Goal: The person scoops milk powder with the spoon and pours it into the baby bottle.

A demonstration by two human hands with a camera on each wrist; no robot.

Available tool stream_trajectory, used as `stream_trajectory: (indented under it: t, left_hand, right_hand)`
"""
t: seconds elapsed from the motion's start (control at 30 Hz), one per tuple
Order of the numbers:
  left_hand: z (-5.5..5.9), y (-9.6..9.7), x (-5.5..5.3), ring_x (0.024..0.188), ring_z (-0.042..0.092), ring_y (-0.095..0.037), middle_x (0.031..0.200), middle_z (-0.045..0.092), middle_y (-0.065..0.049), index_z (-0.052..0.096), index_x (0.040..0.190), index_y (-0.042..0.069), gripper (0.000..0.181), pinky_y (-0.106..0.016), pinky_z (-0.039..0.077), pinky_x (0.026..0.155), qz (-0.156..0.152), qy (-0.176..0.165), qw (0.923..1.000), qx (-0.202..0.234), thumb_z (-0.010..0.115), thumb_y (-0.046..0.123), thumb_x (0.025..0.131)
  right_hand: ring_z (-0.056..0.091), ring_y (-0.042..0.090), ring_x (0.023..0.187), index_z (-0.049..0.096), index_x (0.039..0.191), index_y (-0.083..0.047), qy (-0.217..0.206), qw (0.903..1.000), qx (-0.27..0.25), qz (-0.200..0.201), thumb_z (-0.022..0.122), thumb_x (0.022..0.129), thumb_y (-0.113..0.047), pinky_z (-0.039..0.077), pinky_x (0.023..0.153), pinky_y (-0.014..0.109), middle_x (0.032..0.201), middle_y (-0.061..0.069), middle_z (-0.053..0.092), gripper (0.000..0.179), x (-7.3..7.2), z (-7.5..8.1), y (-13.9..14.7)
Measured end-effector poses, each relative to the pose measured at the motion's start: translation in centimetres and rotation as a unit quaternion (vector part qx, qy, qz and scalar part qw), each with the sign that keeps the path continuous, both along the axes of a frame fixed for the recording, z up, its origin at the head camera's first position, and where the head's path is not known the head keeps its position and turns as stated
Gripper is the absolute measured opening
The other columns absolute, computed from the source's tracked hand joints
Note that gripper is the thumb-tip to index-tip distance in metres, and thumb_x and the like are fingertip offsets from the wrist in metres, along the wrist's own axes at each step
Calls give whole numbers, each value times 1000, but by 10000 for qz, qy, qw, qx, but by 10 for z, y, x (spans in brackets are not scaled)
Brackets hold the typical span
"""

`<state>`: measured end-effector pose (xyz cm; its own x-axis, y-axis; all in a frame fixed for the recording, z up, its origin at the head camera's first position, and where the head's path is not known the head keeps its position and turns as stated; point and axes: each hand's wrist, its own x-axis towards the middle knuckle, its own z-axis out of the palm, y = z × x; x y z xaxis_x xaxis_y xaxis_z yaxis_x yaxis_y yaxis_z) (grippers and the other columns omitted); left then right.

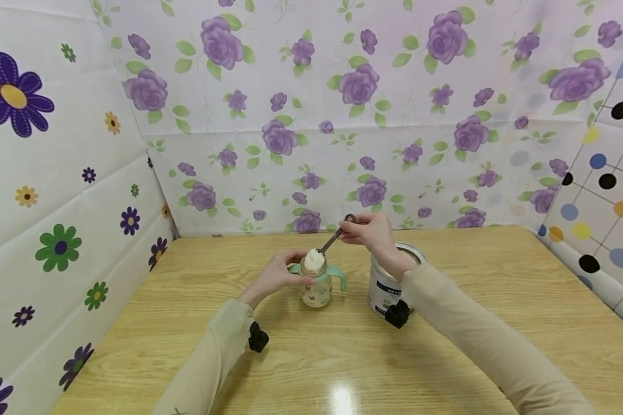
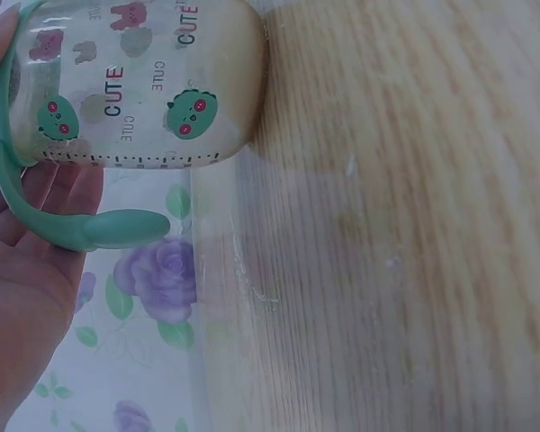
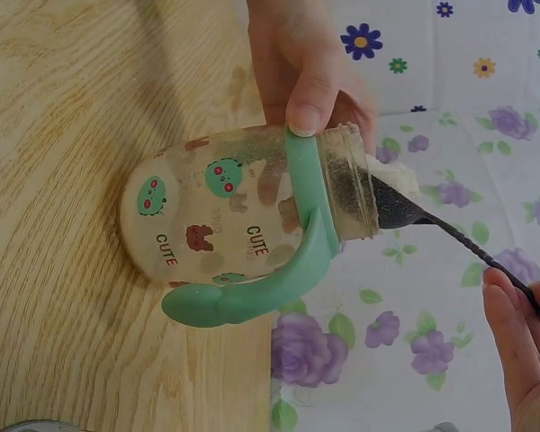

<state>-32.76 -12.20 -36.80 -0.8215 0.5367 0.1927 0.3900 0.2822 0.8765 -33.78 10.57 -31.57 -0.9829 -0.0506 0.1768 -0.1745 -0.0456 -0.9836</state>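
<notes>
A clear baby bottle with printed cartoon animals and green side handles stands upright and lidless on the table. My left hand grips it round the green collar, the thumb on the near side. White powder is heaped at the bottle's mouth. My right hand pinches the handle of a dark spoon near its looped end. In the right wrist view, the spoon's head dips into the bottle's mouth under the powder. Cloudy residue coats the bottle's inside.
An uncovered white tin with a dark label band stands right of the bottle, partly hidden by the right forearm. The wooden table meets a flowered cloth at the back and patterned cloths at both sides.
</notes>
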Motion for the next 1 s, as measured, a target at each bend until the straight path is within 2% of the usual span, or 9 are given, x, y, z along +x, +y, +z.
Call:
stream_trajectory:
  t: [0.17,0.37,0.6,0.73,1.0]
  left_hand:
    - [0,0,1,104,49,-27,109,57,-9,53,119,-2,52,-40,39,87,-32,22,10000,29,76,8,74]
    - [1,0,1,103,50,-27,108,57,-8,53,120,-1,52,-38,41,84,-66,-14,10000,7,76,8,74]
    - [1,0,0,102,50,-24,107,57,-7,52,121,0,53,-38,42,83,-62,-156,9998,-43,76,9,74]
    - [0,0,-1,102,50,-25,108,57,-7,52,120,0,52,-39,41,83,-74,-138,9999,-14,75,10,75]
    - [0,-1,0,102,51,-26,107,58,-7,53,119,-1,51,-39,42,84,-85,-90,9999,35,76,7,74]
  right_hand:
    - [64,29,67,61,92,15,29,10000,66,45,66,82,0,51,64,34,76,21,64,19,0,-3,-2]
    - [64,26,65,62,92,15,89,9997,212,103,65,82,2,51,64,34,77,21,64,17,0,-7,-5]
    - [65,25,67,60,94,16,25,9989,46,468,65,83,0,51,66,35,79,20,64,20,-1,-11,-2]
    - [65,25,70,59,96,16,20,9978,-85,656,64,83,-1,50,68,37,80,19,64,23,-1,-12,3]
    - [64,27,76,59,98,17,191,9950,-15,983,64,83,-2,50,70,38,84,20,64,24,2,-14,7]
